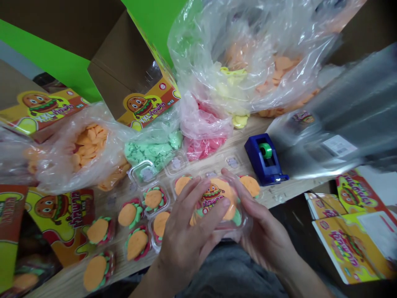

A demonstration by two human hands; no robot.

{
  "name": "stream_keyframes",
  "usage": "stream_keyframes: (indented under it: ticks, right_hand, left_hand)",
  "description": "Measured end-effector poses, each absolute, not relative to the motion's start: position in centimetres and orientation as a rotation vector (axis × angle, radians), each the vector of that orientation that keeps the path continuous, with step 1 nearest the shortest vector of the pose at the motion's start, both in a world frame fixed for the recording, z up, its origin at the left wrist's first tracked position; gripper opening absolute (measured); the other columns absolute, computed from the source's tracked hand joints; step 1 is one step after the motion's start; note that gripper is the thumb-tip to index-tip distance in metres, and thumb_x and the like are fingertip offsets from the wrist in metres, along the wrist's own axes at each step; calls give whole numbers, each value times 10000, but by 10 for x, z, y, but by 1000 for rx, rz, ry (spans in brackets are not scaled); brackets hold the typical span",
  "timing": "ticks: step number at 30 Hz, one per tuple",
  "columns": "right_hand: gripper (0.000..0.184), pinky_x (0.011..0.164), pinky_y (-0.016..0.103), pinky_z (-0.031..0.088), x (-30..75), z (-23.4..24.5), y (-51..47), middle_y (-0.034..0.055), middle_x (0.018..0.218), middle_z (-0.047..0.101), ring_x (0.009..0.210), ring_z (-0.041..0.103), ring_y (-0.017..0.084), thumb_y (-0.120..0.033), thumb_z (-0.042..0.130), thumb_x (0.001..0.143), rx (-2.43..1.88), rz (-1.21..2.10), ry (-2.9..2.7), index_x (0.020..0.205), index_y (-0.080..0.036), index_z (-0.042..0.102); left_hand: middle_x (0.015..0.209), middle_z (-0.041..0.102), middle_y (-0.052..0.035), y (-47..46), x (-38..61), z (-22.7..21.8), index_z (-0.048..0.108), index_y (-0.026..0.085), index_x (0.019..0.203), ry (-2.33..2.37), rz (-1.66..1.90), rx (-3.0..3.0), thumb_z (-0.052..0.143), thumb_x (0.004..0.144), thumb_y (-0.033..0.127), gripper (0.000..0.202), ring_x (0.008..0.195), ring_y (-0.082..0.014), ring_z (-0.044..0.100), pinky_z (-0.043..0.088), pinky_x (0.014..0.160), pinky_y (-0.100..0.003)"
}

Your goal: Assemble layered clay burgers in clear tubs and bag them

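Observation:
Both of my hands grip a clear plastic box (231,207) with a toy burger inside, close to my body at the table's near edge. My left hand (189,231) lies over its left side, fingers across the lid beside a printed burger label. Along its right side, my right hand (263,223) holds the box with curved fingers. Just behind my hands, another orange-topped burger (249,185) sits on the table. To the left stand several burgers with orange buns and green and red layers, among them one burger (138,244) near my left wrist.
A blue tape dispenser (265,159) stands right of centre. Behind are bags of green pieces (155,145), pink pieces (206,145) and orange pieces (91,142). Printed cartons (151,103) line the back left. Shiny plastic film (335,120) lies at right, above folded printed cards (347,244).

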State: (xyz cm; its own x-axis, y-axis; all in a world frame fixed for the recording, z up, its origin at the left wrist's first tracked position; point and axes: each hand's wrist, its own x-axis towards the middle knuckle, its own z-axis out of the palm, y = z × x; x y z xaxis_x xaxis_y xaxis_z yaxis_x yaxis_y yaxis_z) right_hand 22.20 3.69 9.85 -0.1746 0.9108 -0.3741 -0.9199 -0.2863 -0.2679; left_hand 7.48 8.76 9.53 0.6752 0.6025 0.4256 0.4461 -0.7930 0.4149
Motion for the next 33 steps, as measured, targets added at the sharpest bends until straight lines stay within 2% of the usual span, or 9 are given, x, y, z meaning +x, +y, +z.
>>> stream_keyframes:
  ticks: [4, 12, 14, 17, 19, 22, 25, 28, 33]
  right_hand:
    - [342, 943, 327, 406, 221, 94, 36, -70, 1205, 562, 1105, 518, 150, -281, 473, 836, -486, 1716, 68, 1160, -371, 535]
    - [342, 915, 282, 432, 219, 98, 40, -48, 1156, 599, 1061, 548, 150, -284, 463, 824, -495, 1718, 25, 1148, -321, 565]
    - [349, 891, 265, 447, 219, 100, 40, -41, 1148, 604, 1041, 561, 144, -282, 448, 826, -496, 1729, 36, 1156, -301, 561]
    - [358, 870, 286, 463, 222, 99, 39, -38, 1128, 614, 1017, 577, 149, -277, 417, 840, -480, 1765, 63, 1174, -304, 543]
    - [363, 881, 330, 459, 224, 98, 39, -26, 1118, 619, 1023, 576, 168, -281, 404, 844, -466, 1782, 64, 1183, -302, 534]
    - [379, 903, 386, 438, 225, 97, 39, 6, 1121, 616, 1054, 558, 201, -305, 414, 833, -460, 1803, 63, 1195, -282, 523]
    - [383, 912, 412, 425, 224, 99, 39, 27, 1154, 595, 1089, 534, 218, -349, 411, 845, -491, 1814, 69, 1209, -274, 507]
    - [417, 898, 429, 432, 221, 101, 39, 49, 1205, 558, 1120, 509, 235, -457, 385, 866, -525, 1829, 54, 1225, -270, 485]
    - [454, 869, 411, 456, 222, 103, 35, 19, 1288, 487, 1143, 486, 238, -456, 555, 785, -590, 1832, -73, 1213, -325, 479]
  left_hand:
    - [1312, 365, -110, 84, 77, 100, 477, 216, 1128, 794, 761, 2678, 610, 771, 263, 384, 1259, -296, 333, 383, 989, -476]
    - [1328, 368, -85, 79, 80, 99, 514, 231, 1094, 799, 955, 2715, 589, 766, 357, 360, 1255, -306, 327, 356, 989, -498]
    - [1355, 359, -77, 76, 78, 96, 450, 246, 1203, 797, 982, 2681, 563, 766, 419, 483, 1269, -297, 307, 320, 1018, -494]
    - [1390, 330, -93, 70, 70, 89, 240, 204, 1363, 810, 986, 2423, 534, 756, 508, 739, 1292, -265, 283, 303, 1050, -437]
    - [1422, 271, -108, 66, 65, 87, 247, 178, 1364, 883, 981, 2258, 545, 741, 529, 775, 1326, -260, 207, 285, 1064, -413]
    - [1452, 195, -124, 61, 61, 87, 346, 197, 1313, 944, 946, 2166, 598, 711, 507, 722, 1350, -300, 85, 212, 1073, -493]
    - [1449, 187, -152, 60, 62, 87, 303, 229, 1322, 886, 939, 2071, 647, 671, 490, 782, 1338, -346, 109, 212, 1032, -585]
    - [1432, 210, -165, 60, 64, 87, 285, 244, 1316, 873, 971, 2053, 696, 624, 475, 838, 1323, -362, 153, 238, 1007, -606]
    - [1438, 181, -138, 61, 66, 92, 336, 251, 1214, 892, 915, 2073, 675, 690, 178, 629, 1323, -342, 171, 305, 986, -582]
